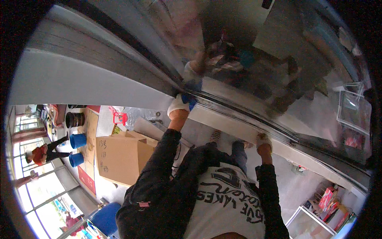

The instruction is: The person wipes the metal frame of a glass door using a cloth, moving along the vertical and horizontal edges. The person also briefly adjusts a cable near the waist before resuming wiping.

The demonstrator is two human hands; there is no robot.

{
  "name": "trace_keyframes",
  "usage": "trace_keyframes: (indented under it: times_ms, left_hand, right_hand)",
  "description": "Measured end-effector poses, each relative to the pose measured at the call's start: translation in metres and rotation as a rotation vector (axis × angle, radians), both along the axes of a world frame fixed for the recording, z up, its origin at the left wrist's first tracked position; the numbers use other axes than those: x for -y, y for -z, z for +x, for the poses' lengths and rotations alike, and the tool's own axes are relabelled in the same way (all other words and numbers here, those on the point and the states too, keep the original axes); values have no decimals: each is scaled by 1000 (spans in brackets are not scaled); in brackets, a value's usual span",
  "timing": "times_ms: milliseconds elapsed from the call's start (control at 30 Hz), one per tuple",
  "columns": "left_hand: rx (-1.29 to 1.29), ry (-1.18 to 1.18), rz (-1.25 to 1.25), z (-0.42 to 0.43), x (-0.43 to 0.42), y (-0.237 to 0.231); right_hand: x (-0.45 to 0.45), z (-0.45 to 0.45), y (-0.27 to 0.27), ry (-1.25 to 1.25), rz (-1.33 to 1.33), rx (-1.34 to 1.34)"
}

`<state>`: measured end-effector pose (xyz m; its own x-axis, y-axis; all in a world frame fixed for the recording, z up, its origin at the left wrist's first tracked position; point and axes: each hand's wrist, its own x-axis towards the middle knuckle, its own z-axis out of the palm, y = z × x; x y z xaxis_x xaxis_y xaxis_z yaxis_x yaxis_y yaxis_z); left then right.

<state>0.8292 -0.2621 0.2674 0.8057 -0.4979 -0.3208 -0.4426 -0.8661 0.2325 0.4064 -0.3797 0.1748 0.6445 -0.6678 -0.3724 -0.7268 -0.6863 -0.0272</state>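
My left hand (pixel 179 105), in a white glove, holds a blue cloth (pixel 189 101) against the corner where the window's sliding track (pixel 232 112) meets the side frame (pixel 104 56). My right hand (pixel 264 145), also in a light glove, rests at the edge of the pale window sill (pixel 220 121), farther right along the same track. Its fingers are dim, and whether they hold anything cannot be made out. Beyond the track stands a dark glass pane (pixel 238 59), which reflects my left glove and the blue cloth.
Behind me stand a large cardboard box (pixel 119 155) bearing handwriting, blue buckets (pixel 78 141), a dark bucket (pixel 74 120) and a red plastic stool (pixel 120 118). A white-framed panel (pixel 310 224) leans near bagged items (pixel 326 198) at lower right. Another person (pixel 40 154) is at far left.
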Motion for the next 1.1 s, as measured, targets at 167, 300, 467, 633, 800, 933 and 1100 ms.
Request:
trace_keyframes:
  times_ms: [167, 300, 467, 633, 800, 933, 1100]
  left_hand:
    - [-228, 27, 80, 6, 9, 20]
    - [-265, 262, 78, -17, 8, 48]
    - [-499, 532, -128, -88, 25, 60]
    - [-462, 888, -19, -118, 31, 47]
    - [-275, 308, -342, -79, 15, 34]
    - [-254, 104, -260, -45, 0, 31]
    - [-178, -31, -383, -29, -11, 60]
  right_hand:
    - [-1, 0, -7, 105, 86, -96]
    - [-1, 5, -5, 50, 18, -36]
    - [3, 4, -1, 139, 154, -132]
    - [0, -16, 18, -142, -84, -85]
    - [1, -35, 45, -30, 18, -114]
    - [7, -38, 51, 186, 234, 198]
    - [12, -34, 41, -134, -21, 69]
